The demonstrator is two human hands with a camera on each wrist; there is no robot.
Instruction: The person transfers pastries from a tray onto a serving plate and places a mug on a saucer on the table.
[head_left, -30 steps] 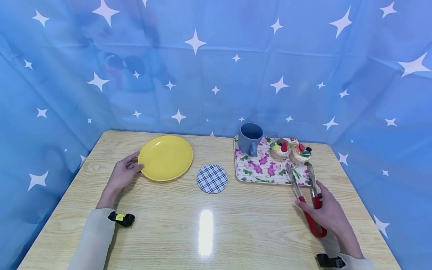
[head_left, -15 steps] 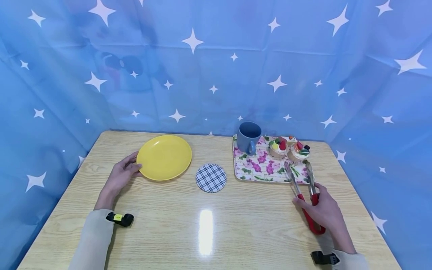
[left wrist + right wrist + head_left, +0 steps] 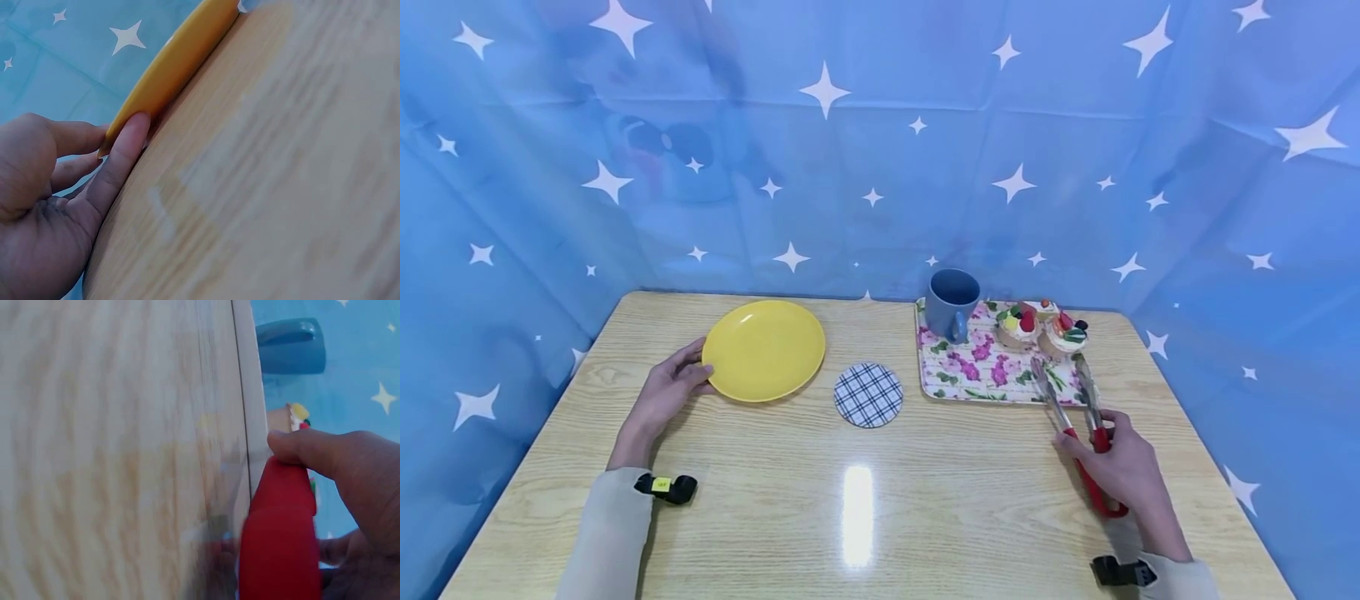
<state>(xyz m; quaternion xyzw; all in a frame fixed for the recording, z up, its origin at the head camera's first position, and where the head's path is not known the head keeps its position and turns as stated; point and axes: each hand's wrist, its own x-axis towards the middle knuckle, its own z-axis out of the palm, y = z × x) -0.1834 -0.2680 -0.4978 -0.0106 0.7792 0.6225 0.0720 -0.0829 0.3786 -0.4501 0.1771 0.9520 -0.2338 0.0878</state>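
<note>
My left hand (image 3: 672, 390) pinches the left rim of a round yellow plate (image 3: 765, 350) at the back left of the table. In the left wrist view, the thumb (image 3: 128, 150) lies along the plate's near edge and the fingers reach its other side. With my right hand (image 3: 1123, 467) I hold metal tongs with red handles (image 3: 1093, 483). Their arms are spread, and the tips overlap the front of a floral tray (image 3: 958, 392), just short of two fruit-topped cupcakes (image 3: 1063, 343). The red handle (image 3: 278, 550) fills the lower part of the right wrist view.
A blue mug (image 3: 951, 310) stands on the tray's left end. Behind the cupcakes is a small slice of cake (image 3: 1045, 307). A round checked coaster (image 3: 868, 395) lies between plate and tray. Starry blue cloth (image 3: 865, 150) hangs behind the table's back edge.
The head view has drifted slightly, shifting the scene a little left and up. Both hands keep their hold on the plate and the tongs; the tong arms stay spread.
</note>
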